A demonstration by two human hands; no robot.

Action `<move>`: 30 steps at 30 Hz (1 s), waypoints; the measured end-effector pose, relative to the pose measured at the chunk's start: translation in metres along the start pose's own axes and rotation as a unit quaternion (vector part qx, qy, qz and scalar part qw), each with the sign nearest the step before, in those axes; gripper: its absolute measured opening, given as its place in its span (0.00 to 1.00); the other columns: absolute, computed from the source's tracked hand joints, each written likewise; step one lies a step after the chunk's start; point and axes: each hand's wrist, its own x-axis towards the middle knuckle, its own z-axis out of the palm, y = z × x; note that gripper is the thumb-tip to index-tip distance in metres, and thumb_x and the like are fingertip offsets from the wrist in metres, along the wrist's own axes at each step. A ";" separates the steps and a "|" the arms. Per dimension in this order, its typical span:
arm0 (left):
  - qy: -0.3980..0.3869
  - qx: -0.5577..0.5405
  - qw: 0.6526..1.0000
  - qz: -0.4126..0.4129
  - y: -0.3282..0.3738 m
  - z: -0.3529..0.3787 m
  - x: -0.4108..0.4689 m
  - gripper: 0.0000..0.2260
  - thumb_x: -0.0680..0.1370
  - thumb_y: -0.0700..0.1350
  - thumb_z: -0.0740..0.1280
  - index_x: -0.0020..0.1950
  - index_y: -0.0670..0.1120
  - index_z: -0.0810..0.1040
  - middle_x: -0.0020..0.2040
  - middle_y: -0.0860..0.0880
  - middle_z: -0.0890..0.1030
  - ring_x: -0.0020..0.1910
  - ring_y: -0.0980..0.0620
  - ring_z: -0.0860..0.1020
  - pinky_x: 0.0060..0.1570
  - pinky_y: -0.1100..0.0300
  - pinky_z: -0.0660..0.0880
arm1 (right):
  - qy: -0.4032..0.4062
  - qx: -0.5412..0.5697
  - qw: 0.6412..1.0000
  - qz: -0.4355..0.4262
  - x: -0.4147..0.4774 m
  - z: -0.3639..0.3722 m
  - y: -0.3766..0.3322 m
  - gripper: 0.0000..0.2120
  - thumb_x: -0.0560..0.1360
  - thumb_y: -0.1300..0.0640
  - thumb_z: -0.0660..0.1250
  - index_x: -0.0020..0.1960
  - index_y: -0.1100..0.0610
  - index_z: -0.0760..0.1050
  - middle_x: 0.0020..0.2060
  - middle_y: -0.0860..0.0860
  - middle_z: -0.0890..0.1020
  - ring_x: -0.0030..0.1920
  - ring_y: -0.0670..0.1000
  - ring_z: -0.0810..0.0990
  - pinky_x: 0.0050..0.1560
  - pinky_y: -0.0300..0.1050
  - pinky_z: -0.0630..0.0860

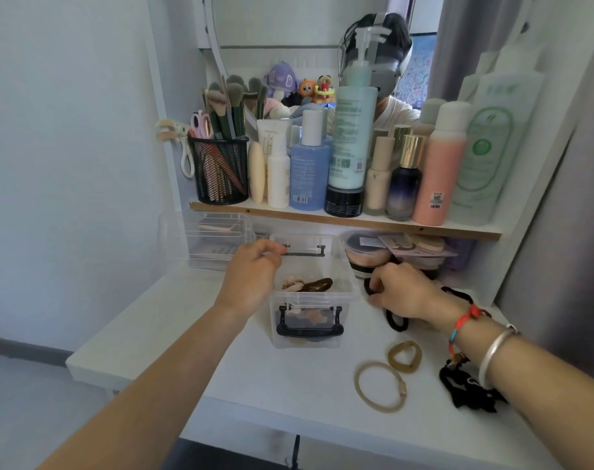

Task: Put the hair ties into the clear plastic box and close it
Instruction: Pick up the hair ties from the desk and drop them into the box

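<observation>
The clear plastic box [343,290] stands open on the white table, black clip handles at its near and far ends. Inside lie a beige hair tie [291,283] and a dark brown one [317,285]. My left hand [255,276] grips the box's far left rim. Just right of the box, my right hand [402,290] pinches a black hair tie [368,288] on the table. Loose ties lie near my right wrist: a black one [396,322], an amber wavy one [405,356], a tan ring [380,386], and a black scrunchie [468,390]. No lid is recognisable.
A shelf [322,217] above the table holds bottles, a blue-green pump bottle [355,130] and a mesh cup of brushes [220,171]. Under it stand clear drawers [217,239] at left and round tubs [367,252] behind my right hand. The table's front edge runs close below.
</observation>
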 end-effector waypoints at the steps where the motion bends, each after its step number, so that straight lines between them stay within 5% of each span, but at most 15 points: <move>1: -0.001 -0.001 1.000 0.000 0.000 0.000 0.000 0.11 0.76 0.36 0.56 0.49 0.45 0.76 0.38 0.54 0.73 0.35 0.57 0.71 0.37 0.60 0.68 | -0.003 0.002 1.000 -0.003 0.000 0.000 -0.001 0.09 0.70 0.58 0.66 0.48 0.59 0.81 0.51 0.58 0.83 0.53 0.58 0.79 0.56 0.52 0.77; 3: -0.002 0.000 1.000 0.002 -0.001 0.000 0.001 0.11 0.76 0.36 0.56 0.49 0.46 0.76 0.38 0.54 0.73 0.35 0.57 0.70 0.37 0.61 0.67 | 0.014 0.040 0.999 -0.022 0.002 -0.005 -0.005 0.07 0.69 0.59 0.67 0.46 0.58 0.81 0.48 0.56 0.84 0.50 0.55 0.80 0.53 0.47 0.77; 5: -0.003 0.001 1.000 0.003 -0.002 0.000 0.001 0.11 0.77 0.36 0.56 0.50 0.45 0.77 0.42 0.51 0.75 0.36 0.57 0.71 0.37 0.61 0.67 | 0.114 0.149 0.982 -0.032 0.000 -0.018 -0.012 0.03 0.69 0.60 0.69 0.39 0.54 0.80 0.38 0.51 0.83 0.41 0.50 0.78 0.44 0.41 0.74; 7: 0.001 0.005 1.000 0.004 -0.002 0.000 0.001 0.11 0.76 0.36 0.56 0.49 0.46 0.77 0.51 0.48 0.75 0.38 0.57 0.71 0.39 0.61 0.68 | 0.184 0.317 0.929 -0.055 -0.005 -0.038 -0.023 0.11 0.69 0.61 0.70 0.32 0.49 0.74 0.30 0.46 0.77 0.33 0.45 0.73 0.38 0.37 0.69; 9: 0.003 0.012 1.000 0.007 -0.002 0.000 0.002 0.11 0.76 0.37 0.56 0.48 0.47 0.76 0.56 0.47 0.73 0.38 0.58 0.71 0.39 0.62 0.68 | 0.147 0.409 0.895 -0.102 -0.011 -0.053 -0.034 0.11 0.69 0.59 0.70 0.33 0.46 0.74 0.29 0.46 0.76 0.30 0.43 0.72 0.36 0.34 0.69; 13: -0.001 0.017 1.000 0.010 -0.002 0.001 0.002 0.10 0.76 0.36 0.56 0.48 0.46 0.76 0.56 0.45 0.74 0.38 0.57 0.71 0.39 0.60 0.68 | 0.092 0.374 0.915 -0.117 -0.012 -0.051 -0.036 0.06 0.72 0.52 0.67 0.38 0.50 0.79 0.30 0.49 0.77 0.32 0.46 0.73 0.38 0.40 0.70; 15: 0.002 0.019 1.000 0.006 -0.001 0.000 0.001 0.10 0.77 0.36 0.56 0.48 0.46 0.76 0.60 0.43 0.74 0.40 0.55 0.72 0.40 0.59 0.68 | 0.127 0.238 0.960 -0.073 -0.004 -0.037 -0.022 0.10 0.74 0.55 0.64 0.43 0.60 0.80 0.38 0.57 0.82 0.39 0.53 0.78 0.42 0.43 0.71; 19: 0.001 0.026 1.000 0.009 -0.001 0.000 0.001 0.10 0.77 0.36 0.56 0.48 0.47 0.76 0.60 0.43 0.74 0.39 0.55 0.71 0.40 0.60 0.68 | -0.003 0.003 1.000 -0.013 -0.002 -0.005 0.003 0.13 0.73 0.61 0.60 0.54 0.65 0.77 0.53 0.60 0.82 0.56 0.59 0.78 0.57 0.49 0.74; 23: 0.000 0.029 1.000 0.004 0.000 0.000 0.001 0.10 0.76 0.37 0.56 0.47 0.47 0.76 0.61 0.43 0.74 0.48 0.50 0.72 0.48 0.58 0.68 | -0.005 0.041 0.999 0.003 -0.004 -0.003 0.007 0.10 0.71 0.62 0.65 0.50 0.60 0.80 0.53 0.58 0.83 0.56 0.56 0.78 0.55 0.47 0.75; 26: -0.001 0.027 1.000 0.005 0.000 0.000 0.000 0.11 0.77 0.36 0.57 0.48 0.46 0.77 0.63 0.42 0.73 0.44 0.52 0.72 0.46 0.58 0.68 | 0.054 0.086 0.994 -0.031 -0.005 -0.008 0.001 0.07 0.71 0.62 0.66 0.44 0.57 0.81 0.44 0.54 0.84 0.51 0.54 0.80 0.52 0.44 0.77; 30: -0.005 0.033 0.999 0.005 0.002 0.001 -0.001 0.12 0.77 0.36 0.56 0.54 0.41 0.78 0.57 0.44 0.73 0.41 0.54 0.71 0.41 0.59 0.68 | 0.148 0.381 0.909 -0.080 -0.017 -0.045 -0.024 0.07 0.70 0.64 0.69 0.36 0.54 0.78 0.33 0.50 0.78 0.36 0.47 0.74 0.39 0.31 0.69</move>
